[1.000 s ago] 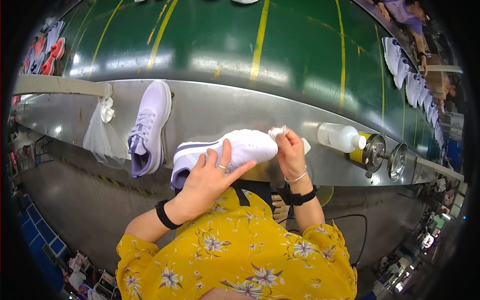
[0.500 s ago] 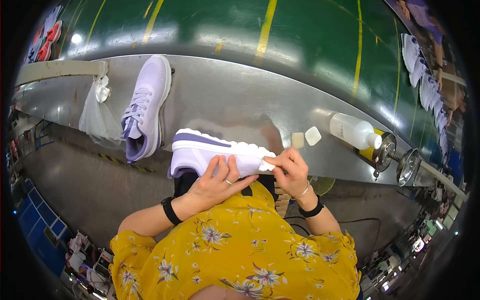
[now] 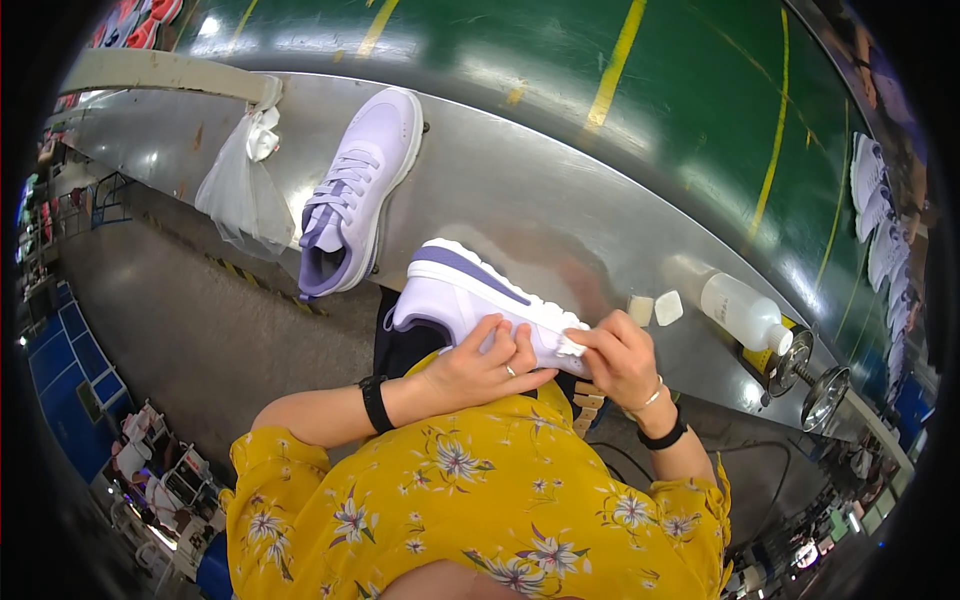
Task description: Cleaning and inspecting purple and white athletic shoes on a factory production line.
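Observation:
A lilac sneaker (image 3: 462,310) with a purple stripe lies on its side at the table's near edge, its white ridged sole facing away from me and its toe to the right. My left hand (image 3: 482,370) holds it by the upper, fingers bent over its near side. At the toe, my right hand (image 3: 620,362) is closed in a pinch, fingertips pressed to the white sole edge; anything small between them is hidden. A second lilac sneaker (image 3: 362,165) stands upright on the table to the left, toe pointing away.
The metal table (image 3: 480,165) borders a green conveyor belt (image 3: 690,120). Two small pale blocks, one whiter (image 3: 668,308), lie right of my right hand. Beyond them are a white bottle (image 3: 738,312) and a metal dispenser (image 3: 792,362). A plastic bag (image 3: 245,185) hangs at left.
My view has turned, so the table and both sneakers appear shifted right. The left hand keeps its hold, and the right fingertips remain at the toe, having shifted slightly along the sole edge.

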A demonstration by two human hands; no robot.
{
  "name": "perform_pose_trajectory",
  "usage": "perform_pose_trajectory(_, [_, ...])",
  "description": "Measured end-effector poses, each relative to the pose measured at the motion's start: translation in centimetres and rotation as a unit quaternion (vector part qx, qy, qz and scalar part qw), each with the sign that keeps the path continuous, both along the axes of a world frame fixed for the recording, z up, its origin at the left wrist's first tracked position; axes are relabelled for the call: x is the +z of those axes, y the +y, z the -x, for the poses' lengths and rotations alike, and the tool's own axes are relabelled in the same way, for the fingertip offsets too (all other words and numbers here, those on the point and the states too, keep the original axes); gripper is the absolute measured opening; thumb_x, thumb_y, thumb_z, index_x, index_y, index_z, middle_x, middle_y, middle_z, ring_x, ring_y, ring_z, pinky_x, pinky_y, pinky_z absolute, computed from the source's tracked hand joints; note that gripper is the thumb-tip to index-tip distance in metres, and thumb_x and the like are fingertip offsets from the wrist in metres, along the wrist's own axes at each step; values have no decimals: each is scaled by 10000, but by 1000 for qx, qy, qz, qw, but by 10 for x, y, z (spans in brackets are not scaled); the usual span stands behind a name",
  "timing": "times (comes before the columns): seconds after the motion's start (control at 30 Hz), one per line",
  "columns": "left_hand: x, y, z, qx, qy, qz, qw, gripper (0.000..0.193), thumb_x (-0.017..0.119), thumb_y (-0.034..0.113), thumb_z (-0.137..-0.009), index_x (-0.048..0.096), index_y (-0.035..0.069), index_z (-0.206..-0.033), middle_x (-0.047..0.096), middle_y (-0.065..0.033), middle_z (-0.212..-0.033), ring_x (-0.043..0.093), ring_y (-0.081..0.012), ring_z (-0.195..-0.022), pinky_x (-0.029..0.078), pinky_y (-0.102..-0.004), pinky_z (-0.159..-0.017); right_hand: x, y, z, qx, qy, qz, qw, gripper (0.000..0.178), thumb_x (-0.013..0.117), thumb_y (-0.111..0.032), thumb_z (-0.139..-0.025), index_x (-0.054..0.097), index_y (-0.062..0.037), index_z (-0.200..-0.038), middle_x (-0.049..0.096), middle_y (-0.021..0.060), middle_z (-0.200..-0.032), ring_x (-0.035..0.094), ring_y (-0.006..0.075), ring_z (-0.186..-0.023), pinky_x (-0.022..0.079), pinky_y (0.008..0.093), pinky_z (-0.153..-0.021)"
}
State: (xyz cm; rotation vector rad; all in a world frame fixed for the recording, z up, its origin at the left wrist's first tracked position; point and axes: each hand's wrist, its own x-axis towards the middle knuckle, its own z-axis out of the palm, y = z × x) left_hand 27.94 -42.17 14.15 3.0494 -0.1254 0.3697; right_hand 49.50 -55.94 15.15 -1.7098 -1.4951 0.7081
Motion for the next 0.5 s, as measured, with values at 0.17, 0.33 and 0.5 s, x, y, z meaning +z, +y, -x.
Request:
perform_pose_trajectory(0.17, [2,1,1,-2,-3,4,1000,375,559,252,-911,599,336,-1275,546,-123,-1108,531,-281,-964,538,-413,-885,-1,16,11,-24,-2,-5,1000,264,725,23,-723,721,-85,-963,480,75,-742,526,253,-649,434,352,-560])
perform_pose_trajectory(0.33, [-2,0,-2,12,-12,19,1000,378,571,277,-878,598,353,-1247,559,-101,-1090,569,-277,-944,525,-415,-889,-3,40,9,13,-8,-22,1000,238,722,16,-736,717,-84,-952,481,80,-751,532,264,-660,436,363,-568])
perform_pose_trajectory(0.5, [14,8,-9,8,-1,18,1000,413,555,251,-877,594,344,-1278,574,-120,-1106,570,-288,-964,502,-427,-922,12,-5,-13,-15,-20,7,1000,229,706,32,-740,722,-71,-944,490,87,-749,533,269,-648,445,363,-576])
